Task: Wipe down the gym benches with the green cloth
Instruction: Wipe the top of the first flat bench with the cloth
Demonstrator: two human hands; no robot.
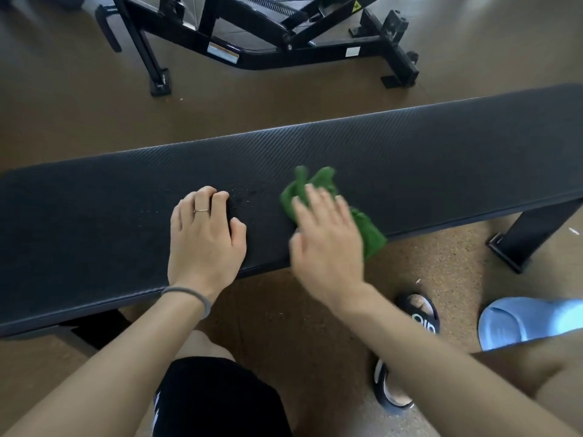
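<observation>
A long black padded gym bench point(410, 159) runs across the view from lower left to upper right. The crumpled green cloth point(315, 184) lies on the bench pad near its front edge, one end hanging over the edge. My right hand point(328, 238) presses flat on the cloth with fingers spread and looks motion-blurred. My left hand point(205, 241) rests palm-down on the pad to the left of the cloth, fingers curled, holding nothing. Small wet droplets point(243, 200) speckle the pad between the two hands.
A black metal machine frame point(268, 42) stands on the brown floor behind the bench. The bench's right leg point(523, 238) is at the right. A light blue slipper point(523, 320) and black sandals point(419, 313) are on the floor near my knees.
</observation>
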